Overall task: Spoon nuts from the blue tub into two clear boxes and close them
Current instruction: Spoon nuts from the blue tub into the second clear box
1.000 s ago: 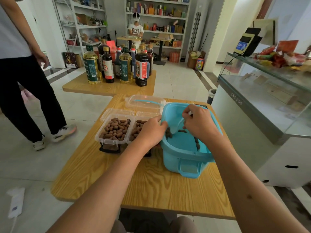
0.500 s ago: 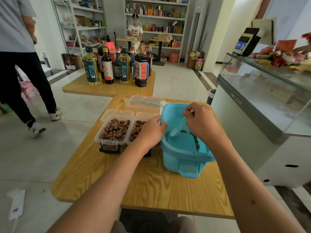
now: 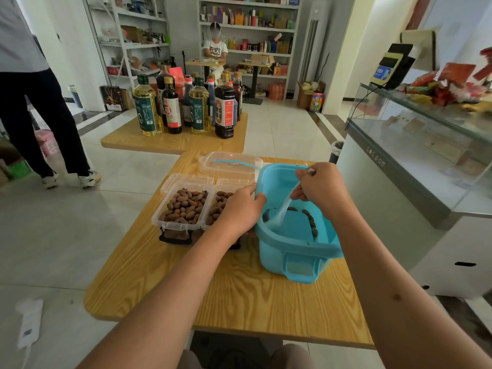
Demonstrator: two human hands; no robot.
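My left hand grips the left rim of the blue tub, thumb on the outside, fingers curled over the edge. My right hand is over the tub, its grip closed on the handle of a clear spoon whose bowl is down on the tub floor at its left side. A few nuts lie along the back and right edges of the tub floor. The tub sits tilted on the right half of the table, its near handle toward me.

Just left of the tub stand two clear boxes, side by side and touching. The left box is heaped with nuts; the right box also holds nuts but my left hand covers part of it. Both have their lids folded open behind them. A larger clear lid lies at the far edge. On a second table beyond stand bottles.
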